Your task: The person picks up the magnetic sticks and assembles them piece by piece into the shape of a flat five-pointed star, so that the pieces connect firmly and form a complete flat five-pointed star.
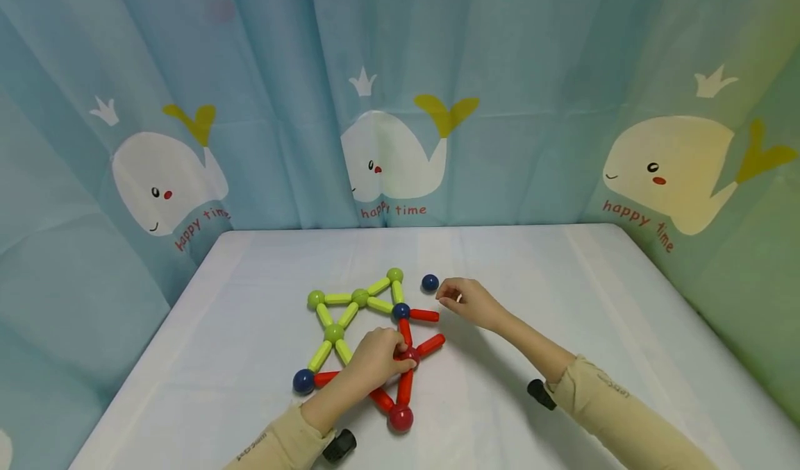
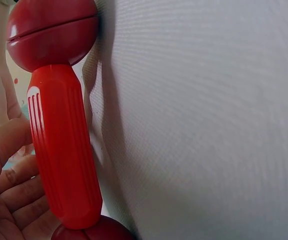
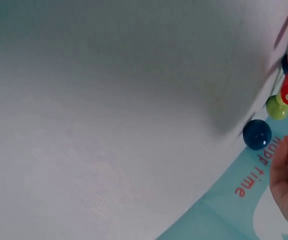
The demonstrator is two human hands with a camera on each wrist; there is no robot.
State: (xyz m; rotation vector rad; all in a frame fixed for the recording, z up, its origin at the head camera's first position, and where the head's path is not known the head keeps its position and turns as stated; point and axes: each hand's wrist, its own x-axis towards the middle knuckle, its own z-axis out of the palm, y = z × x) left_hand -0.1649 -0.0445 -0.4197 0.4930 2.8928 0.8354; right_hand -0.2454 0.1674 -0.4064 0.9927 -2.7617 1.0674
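Green and red magnetic rods and balls form a flat linked figure on the table. Thumb and fingers of my left hand pinch a dark red ball on its right side. Running from that ball to a nearer red ball is a red rod, large in the left wrist view. My right hand hovers past the figure's right side, fingers loosely bent and holding nothing. Just beyond its fingertips lies a loose blue ball. The left forearm hides part of the lower red rods.
Two red rods stick out rightward from the figure. One blue ball joins green and red rods; another marks the lower left corner. A whale-print curtain stands behind the white table.
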